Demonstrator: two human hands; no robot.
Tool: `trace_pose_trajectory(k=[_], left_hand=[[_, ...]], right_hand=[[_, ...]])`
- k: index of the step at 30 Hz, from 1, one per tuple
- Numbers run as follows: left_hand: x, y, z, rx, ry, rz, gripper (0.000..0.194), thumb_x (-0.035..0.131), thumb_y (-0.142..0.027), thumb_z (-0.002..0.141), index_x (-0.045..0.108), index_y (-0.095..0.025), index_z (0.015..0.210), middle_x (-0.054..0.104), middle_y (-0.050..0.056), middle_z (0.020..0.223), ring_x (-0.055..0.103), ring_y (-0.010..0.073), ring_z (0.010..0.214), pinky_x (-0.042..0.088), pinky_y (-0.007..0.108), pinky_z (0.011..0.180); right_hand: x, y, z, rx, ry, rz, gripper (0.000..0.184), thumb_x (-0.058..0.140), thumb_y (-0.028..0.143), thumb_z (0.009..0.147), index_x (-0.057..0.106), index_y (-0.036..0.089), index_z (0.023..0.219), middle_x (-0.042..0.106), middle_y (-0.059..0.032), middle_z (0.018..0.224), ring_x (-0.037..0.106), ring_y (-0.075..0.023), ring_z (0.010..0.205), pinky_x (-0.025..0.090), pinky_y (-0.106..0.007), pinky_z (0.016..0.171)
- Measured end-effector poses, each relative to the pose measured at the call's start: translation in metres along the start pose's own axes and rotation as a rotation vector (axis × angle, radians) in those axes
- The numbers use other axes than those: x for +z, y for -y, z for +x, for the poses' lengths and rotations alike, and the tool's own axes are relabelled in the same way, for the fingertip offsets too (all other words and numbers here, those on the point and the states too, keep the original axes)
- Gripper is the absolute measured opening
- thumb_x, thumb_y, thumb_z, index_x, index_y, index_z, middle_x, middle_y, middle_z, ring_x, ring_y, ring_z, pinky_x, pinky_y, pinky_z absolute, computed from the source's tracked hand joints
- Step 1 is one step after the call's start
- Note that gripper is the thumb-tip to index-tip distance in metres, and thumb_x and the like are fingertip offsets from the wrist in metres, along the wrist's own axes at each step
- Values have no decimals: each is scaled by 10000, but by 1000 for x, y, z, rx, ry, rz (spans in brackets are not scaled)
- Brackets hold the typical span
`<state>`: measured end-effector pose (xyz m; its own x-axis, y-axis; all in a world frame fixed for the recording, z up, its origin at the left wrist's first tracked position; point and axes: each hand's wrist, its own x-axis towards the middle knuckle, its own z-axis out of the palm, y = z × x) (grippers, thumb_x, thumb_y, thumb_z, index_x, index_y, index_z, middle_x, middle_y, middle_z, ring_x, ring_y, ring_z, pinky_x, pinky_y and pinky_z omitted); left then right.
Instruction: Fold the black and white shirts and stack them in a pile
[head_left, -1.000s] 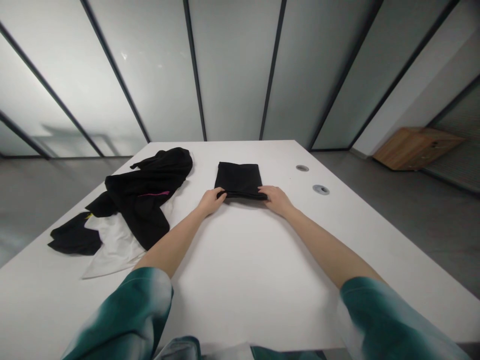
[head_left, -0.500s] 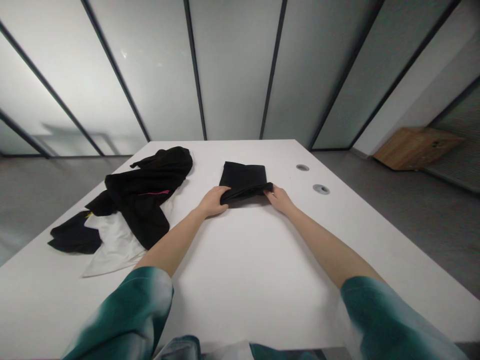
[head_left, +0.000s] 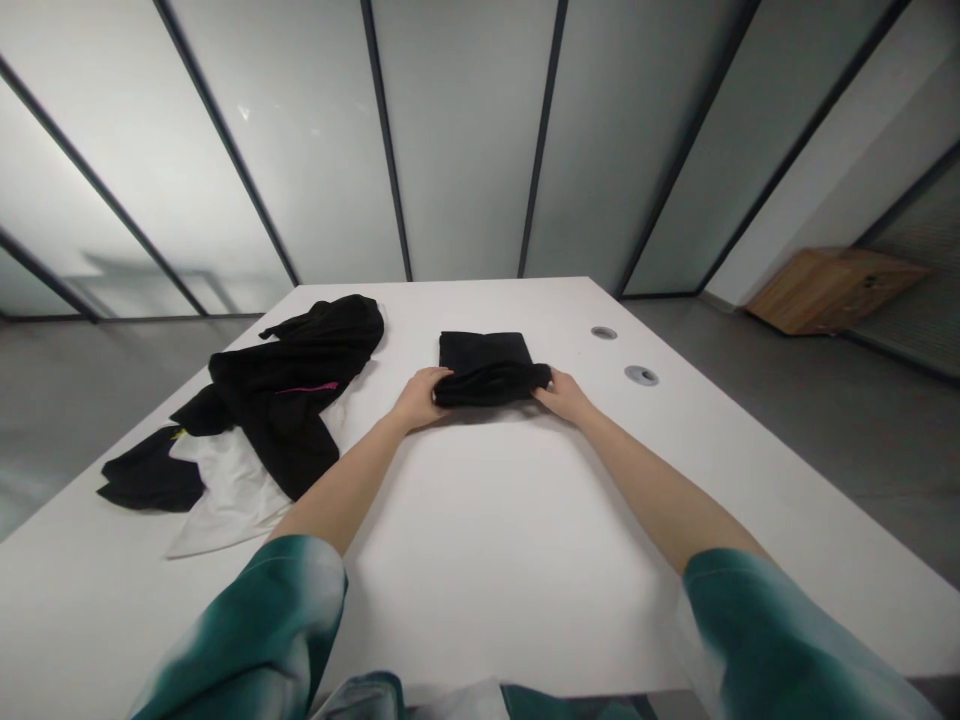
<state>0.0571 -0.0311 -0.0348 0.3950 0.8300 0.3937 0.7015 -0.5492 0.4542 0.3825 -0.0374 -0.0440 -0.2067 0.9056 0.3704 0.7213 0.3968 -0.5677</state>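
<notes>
A folded black garment (head_left: 486, 350) lies on the white table in front of me; its exact kind does not show. Its near edge is turned up into a thick fold that runs between my hands. My left hand (head_left: 421, 400) grips the left end of this fold, thumb at the near side and fingers over the top. At the right end, my right hand (head_left: 564, 395) pinches the fold, its fingertips partly hidden by the cloth.
A loose heap of black clothes (head_left: 300, 365) with a white garment (head_left: 232, 490) under it lies at the left of the table (head_left: 495, 560). Two round grommets (head_left: 642, 376) are set in the tabletop at right. A wooden cabinet (head_left: 832, 290) stands beyond, and frosted glass panels (head_left: 465, 140) rise behind.
The near edge of the black garment has been rolled further over, away from me, and the fold looks thicker. Both hands keep hold of its ends.
</notes>
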Motion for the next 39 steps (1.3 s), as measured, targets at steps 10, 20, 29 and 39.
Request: trace_pose_trajectory(k=[10,20,29,39], left_hand=[[2,3,0,98,144,124,561,495,-89,788,627,-214,1318,547,77,1457,444,252,1389,352,451,1164],[-3,-5,-3,101,283,238,606,604,-182,808,547,-209,1411,390,118,1570,329,312,1460,369,473,1138],[-6,-4,-2,147,222,149,369,593,-212,812,699,-243,1164,555,64,1451,338,284,1458,207,533,1195],[10,5,4,-212,-17,-396,370,497,-342,863,683,-132,1105,748,87,956,663,287,932,496,434,904]], right_hand=[[-11,-1,-3,-313,70,-89,390,557,163,760,723,237,1104,729,-48,1163,655,-284,1128,499,-413,985],[-7,-20,1,-354,79,-220,536,633,151,781,642,233,1311,522,-117,1464,478,-317,1357,408,-527,1105],[-7,-1,0,-277,147,-6,369,598,151,752,749,211,1083,725,-61,1181,621,-297,1201,474,-428,1036],[3,5,4,121,-3,256,328,466,307,845,679,179,1058,720,-29,750,666,-243,778,538,-378,777]])
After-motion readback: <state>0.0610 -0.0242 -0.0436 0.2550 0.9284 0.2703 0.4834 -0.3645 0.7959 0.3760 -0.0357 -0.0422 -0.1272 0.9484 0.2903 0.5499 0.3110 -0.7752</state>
